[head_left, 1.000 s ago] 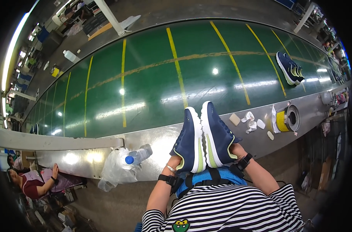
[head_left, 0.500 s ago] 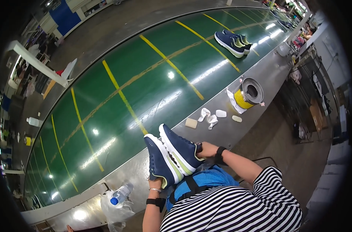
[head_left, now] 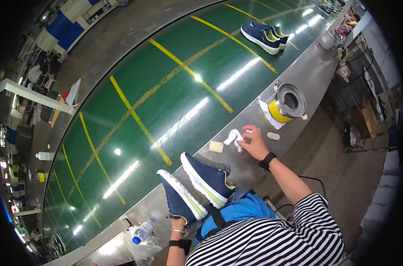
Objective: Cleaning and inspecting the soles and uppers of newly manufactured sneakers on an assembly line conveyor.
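Observation:
My left hand (head_left: 178, 223) is closed around the heel of a navy shoe (head_left: 179, 197) with a white and lime sole; most of its fingers are hidden inside the opening. Beside it a matching navy shoe (head_left: 207, 179) rests on the steel ledge, free of both hands. My right hand (head_left: 254, 142) is over the ledge, thumb and fingers curled at the edge of a crumpled white cloth (head_left: 232, 137), which is slightly blurred. A bit of white shows by the fingertips, partly hidden.
A beige block (head_left: 216, 146) and a pale oval piece (head_left: 273, 136) lie on the ledge, near a yellow-banded metal can (head_left: 279, 111). A capped bottle (head_left: 144, 231) lies on clear plastic. Another pair of navy shoes (head_left: 263, 37) sits on the green conveyor (head_left: 122, 128).
My right hand has let go of the right-hand shoe and moved forward and right to the white cloth. The shoes now stand further apart. My left hand keeps its shoe.

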Demonstrator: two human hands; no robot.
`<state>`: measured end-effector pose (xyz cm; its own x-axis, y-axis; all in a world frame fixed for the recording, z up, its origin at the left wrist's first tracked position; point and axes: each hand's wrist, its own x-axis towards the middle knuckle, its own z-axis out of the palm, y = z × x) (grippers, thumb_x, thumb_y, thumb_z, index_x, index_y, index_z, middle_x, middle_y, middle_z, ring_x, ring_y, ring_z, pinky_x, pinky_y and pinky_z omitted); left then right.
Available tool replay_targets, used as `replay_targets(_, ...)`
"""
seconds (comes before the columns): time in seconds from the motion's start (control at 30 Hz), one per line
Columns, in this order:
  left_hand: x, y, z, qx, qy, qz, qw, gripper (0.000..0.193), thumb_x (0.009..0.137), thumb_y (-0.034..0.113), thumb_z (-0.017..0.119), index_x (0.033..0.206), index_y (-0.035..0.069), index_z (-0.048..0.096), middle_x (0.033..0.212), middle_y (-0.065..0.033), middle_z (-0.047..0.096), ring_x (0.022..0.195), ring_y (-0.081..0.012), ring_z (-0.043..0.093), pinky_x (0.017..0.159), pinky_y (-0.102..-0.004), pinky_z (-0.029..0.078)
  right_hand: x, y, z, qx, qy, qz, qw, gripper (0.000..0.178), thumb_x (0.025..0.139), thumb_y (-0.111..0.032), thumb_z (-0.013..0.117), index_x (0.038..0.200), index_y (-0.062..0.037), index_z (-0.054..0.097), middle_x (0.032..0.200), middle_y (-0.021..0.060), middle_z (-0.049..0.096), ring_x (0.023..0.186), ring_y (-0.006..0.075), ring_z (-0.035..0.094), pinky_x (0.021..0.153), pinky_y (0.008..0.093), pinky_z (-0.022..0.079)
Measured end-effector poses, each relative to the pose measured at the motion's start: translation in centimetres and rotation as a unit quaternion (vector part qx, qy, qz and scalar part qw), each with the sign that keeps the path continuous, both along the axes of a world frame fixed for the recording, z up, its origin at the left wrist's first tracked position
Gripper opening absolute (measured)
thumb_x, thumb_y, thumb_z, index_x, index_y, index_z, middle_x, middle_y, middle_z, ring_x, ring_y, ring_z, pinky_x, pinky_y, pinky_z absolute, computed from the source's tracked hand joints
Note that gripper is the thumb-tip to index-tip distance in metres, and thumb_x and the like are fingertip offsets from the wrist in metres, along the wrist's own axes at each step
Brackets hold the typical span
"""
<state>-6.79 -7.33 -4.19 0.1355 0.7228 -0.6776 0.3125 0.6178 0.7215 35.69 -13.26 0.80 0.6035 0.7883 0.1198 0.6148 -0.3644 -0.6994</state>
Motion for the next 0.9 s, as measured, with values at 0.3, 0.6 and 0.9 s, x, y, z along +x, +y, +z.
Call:
replay_targets(0.3,5.9,4.7,1.1,-0.002,-0.064,-0.007,0.998,0.032,0.078,0.001,0.054,0.109,-0.006,0.053,0.103,-0.0117,0.060,0.087,-0.0210,0.059,0.076,-0.0301,0.047,2.5,-3.9,8.8,0.252,0.523,-0.013,0.814,0.009,0.085,-0.003,0.052,0.094,-0.0035,0.047,0.090,0.0072,0.058,0.078,0.0151,0.061,0.077,0.0330,0.050)
replay_targets(0.6,6.2,5.1,1.2,0.003,-0.076,0.039,0.996,0.034,0.078,0.002,0.054,0.111,-0.005,0.051,0.103,-0.0116,0.060,0.087,-0.0213,0.059,0.075,-0.0306,0.047,14.8,-8.1,8.9,0.003,0.023,-0.187,0.982,0.021,0.080,-0.008,0.053,0.097,0.0006,0.062,0.084,0.0136,0.064,0.072,0.0225,0.062,0.067,0.0322,0.047)
replay_targets(0.9,-0.3,1.8,-0.9,0.019,-0.026,0.138,0.990,0.036,0.079,0.003,0.054,0.114,-0.004,0.050,0.104,-0.0116,0.060,0.087,-0.0215,0.059,0.075,-0.0311,0.048,20.4,-6.1,6.3,-0.158,-0.069,-0.118,0.978,0.012,0.073,-0.004,0.060,0.084,-0.0034,0.063,0.080,0.0184,0.063,0.079,0.0362,0.060,0.071,0.0410,0.048)
